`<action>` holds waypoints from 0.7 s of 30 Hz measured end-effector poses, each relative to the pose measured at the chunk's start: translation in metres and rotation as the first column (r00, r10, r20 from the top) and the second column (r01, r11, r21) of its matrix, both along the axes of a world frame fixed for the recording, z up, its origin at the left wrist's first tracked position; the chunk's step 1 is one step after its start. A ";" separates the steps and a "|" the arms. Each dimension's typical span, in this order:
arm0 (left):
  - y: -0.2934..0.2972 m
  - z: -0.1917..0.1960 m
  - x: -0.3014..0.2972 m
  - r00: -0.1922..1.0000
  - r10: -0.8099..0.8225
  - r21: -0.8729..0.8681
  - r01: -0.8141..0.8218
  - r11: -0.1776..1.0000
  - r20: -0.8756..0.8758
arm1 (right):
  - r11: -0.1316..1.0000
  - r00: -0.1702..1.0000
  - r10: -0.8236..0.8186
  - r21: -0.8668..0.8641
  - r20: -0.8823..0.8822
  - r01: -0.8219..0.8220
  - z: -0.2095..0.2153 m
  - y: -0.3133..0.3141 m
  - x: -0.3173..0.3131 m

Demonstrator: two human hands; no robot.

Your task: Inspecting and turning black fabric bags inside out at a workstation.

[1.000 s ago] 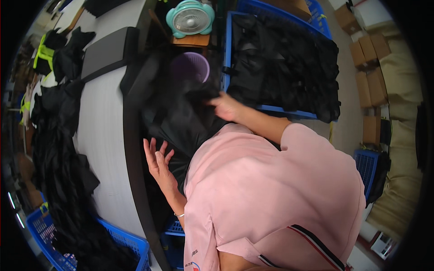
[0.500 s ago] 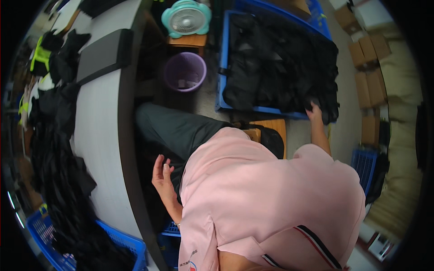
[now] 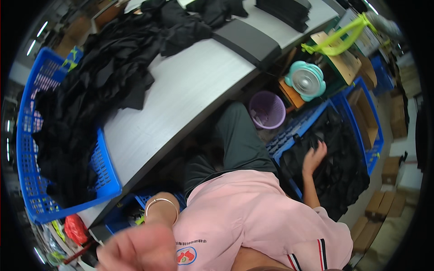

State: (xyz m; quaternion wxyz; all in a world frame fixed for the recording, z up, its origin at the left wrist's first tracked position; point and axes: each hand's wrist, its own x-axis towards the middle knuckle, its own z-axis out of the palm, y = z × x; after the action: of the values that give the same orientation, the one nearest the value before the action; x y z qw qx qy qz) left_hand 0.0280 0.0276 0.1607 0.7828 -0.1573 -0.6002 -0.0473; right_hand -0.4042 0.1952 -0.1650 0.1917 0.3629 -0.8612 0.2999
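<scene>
My left hand (image 3: 142, 247), with a bracelet (image 3: 174, 208) at its wrist, is raised close in front of my pink shirt at the lower left. It is smeared by motion, so its fingers cannot be made out. My right hand (image 3: 314, 159) is over a heap of black fabric pieces (image 3: 337, 151) in a blue crate on my right. Its fingers are apart, with nothing seen in them. On the left, more black cloth (image 3: 68, 149) spills from the grey table into a blue plastic basket (image 3: 31, 180).
The grey table (image 3: 181, 97) runs diagonally before me, with a dark grey padded block (image 3: 247, 43) on it. Beyond my knees stand a purple bin (image 3: 281, 113) and a teal fan (image 3: 306, 80). Cardboard boxes (image 3: 384, 203) line the right side.
The view has swung left toward the table and basket. My left hand has come up close to the view. My right hand has moved from the crate's near edge to over the cloth.
</scene>
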 end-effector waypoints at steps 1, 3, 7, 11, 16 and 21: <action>0.003 0.009 -0.002 0.999 -0.002 -0.021 0.001 1.000 -0.049 | 0.988 0.986 0.150 -0.036 0.067 -0.148 0.011 -0.043 0.019; 0.002 0.016 -0.005 0.994 0.026 -0.053 -0.031 0.998 -0.108 | 0.903 0.893 0.428 -0.115 0.140 -0.415 0.034 -0.125 0.061; 0.002 0.010 0.005 0.981 0.109 0.031 -0.106 0.994 -0.160 | 0.614 0.617 0.787 -0.127 0.012 -0.779 0.071 -0.268 0.150; 0.018 -0.008 0.030 0.971 0.238 0.264 -0.223 0.939 -0.028 | 0.485 0.460 0.859 0.069 -0.226 -0.872 0.084 -0.390 0.206; 0.005 -0.061 0.051 0.918 0.378 0.509 -0.384 0.770 0.119 | 0.534 0.505 0.845 0.250 -0.177 -0.808 0.069 -0.508 0.232; 0.000 -0.104 0.079 0.880 0.355 0.783 -0.454 0.425 0.317 | 0.580 0.529 0.814 0.358 -0.238 -0.731 0.085 -0.525 0.238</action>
State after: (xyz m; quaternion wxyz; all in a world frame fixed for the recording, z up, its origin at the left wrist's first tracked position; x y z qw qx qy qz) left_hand 0.1073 0.0274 0.0567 0.7153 0.3893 -0.5611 -0.1481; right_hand -0.1662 -0.3301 -0.0803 0.1596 0.7768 -0.5811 0.1831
